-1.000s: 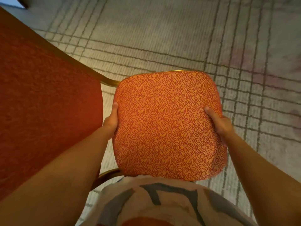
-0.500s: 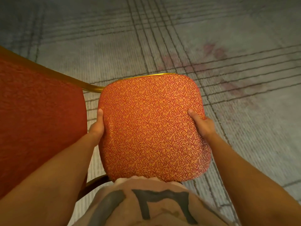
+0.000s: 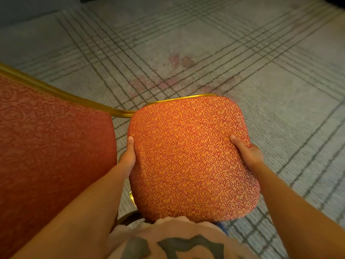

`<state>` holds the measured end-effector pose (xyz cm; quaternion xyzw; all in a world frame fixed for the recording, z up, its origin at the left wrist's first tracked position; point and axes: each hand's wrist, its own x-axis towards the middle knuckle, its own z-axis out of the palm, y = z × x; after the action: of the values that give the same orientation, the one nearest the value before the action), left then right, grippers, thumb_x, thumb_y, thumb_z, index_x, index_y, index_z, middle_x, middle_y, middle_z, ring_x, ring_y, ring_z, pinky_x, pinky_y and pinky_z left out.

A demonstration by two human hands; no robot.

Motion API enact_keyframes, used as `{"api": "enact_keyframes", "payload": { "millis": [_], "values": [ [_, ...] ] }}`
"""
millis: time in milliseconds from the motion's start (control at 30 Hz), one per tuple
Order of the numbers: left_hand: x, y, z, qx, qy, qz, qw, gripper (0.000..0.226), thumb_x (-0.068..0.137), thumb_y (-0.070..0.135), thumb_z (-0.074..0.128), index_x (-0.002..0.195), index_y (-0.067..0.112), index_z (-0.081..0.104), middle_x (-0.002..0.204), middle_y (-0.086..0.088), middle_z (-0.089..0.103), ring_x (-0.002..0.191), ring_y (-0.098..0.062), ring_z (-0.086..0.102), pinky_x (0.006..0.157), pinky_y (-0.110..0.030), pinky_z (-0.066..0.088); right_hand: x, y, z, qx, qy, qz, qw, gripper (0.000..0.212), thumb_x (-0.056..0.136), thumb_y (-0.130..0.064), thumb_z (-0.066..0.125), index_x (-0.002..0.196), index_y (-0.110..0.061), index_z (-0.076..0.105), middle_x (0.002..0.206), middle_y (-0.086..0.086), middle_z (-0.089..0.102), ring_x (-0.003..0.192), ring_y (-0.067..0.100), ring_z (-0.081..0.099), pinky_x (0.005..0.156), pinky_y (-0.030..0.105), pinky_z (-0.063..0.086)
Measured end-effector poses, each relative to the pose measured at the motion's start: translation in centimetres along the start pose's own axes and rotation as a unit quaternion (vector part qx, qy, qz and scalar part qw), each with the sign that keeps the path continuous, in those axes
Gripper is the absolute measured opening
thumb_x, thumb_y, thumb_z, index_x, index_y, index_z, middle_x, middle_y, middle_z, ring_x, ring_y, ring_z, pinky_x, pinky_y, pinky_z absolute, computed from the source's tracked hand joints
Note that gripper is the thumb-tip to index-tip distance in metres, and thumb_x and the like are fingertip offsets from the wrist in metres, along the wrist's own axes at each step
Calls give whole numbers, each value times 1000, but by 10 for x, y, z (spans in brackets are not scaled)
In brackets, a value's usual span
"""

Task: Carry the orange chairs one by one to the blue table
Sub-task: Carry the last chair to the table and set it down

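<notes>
I carry an orange chair in front of my chest, off the floor. Its patterned seat cushion (image 3: 190, 157) faces up at the centre; its red-orange backrest (image 3: 52, 150) with a gold frame (image 3: 61, 93) fills the left. My left hand (image 3: 127, 157) grips the cushion's left edge, thumb on top. My right hand (image 3: 246, 152) grips the right edge the same way, fingers hidden beneath. The blue table is not in view.
Grey carpet (image 3: 233, 53) with dark crossing lines and reddish stains (image 3: 181, 60) spreads ahead and to the right. A dark strip (image 3: 37, 8) lies at the far upper left. My shirt (image 3: 177, 240) covers the bottom edge.
The carpet pattern has shifted beneath the chair as I turn and walk; the stains now lie ahead. Both hands keep the same grip on the cushion.
</notes>
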<state>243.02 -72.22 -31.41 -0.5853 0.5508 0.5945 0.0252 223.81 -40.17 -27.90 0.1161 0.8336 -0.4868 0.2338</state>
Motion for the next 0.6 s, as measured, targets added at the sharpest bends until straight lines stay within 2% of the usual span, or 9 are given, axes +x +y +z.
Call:
{"api": "enact_keyframes", "payload": {
  "millis": [100,233,300,467,600],
  "values": [
    [-5,6,56,55,-60,4,997,98,78,85,17,137,14,51,134,-17,55,122,-31,53,106,-45,40,11,29,-50,10,43,29,999,81,45,-84,70,98,-22,68,96,2,71,89,20,66,90,36,52],
    [-9,28,131,109,-87,23,990,97,79,85,16,140,17,48,139,-17,51,127,-31,48,109,-46,36,33,58,-109,52,74,69,993,98,38,-87,69,108,-18,70,94,2,73,87,20,69,85,35,55],
    [-11,43,168,135,-92,31,986,98,78,85,18,141,15,46,139,-17,50,127,-31,48,109,-46,36,45,68,-136,66,94,87,990,91,43,-85,69,105,-19,69,97,4,72,88,21,68,88,36,53],
    [-25,81,262,191,-120,69,972,91,81,83,19,139,20,49,136,-16,54,123,-31,52,106,-47,40,72,97,-202,130,144,121,974,68,61,-71,74,105,-20,66,92,1,69,80,15,64,78,29,48],
    [-39,110,335,230,-159,62,958,100,76,87,22,133,11,54,131,-18,57,118,-33,56,102,-47,44,82,122,-246,171,197,138,955,54,66,-66,75,94,-22,63,87,-1,65,74,11,60,78,30,46]
  ]
}}
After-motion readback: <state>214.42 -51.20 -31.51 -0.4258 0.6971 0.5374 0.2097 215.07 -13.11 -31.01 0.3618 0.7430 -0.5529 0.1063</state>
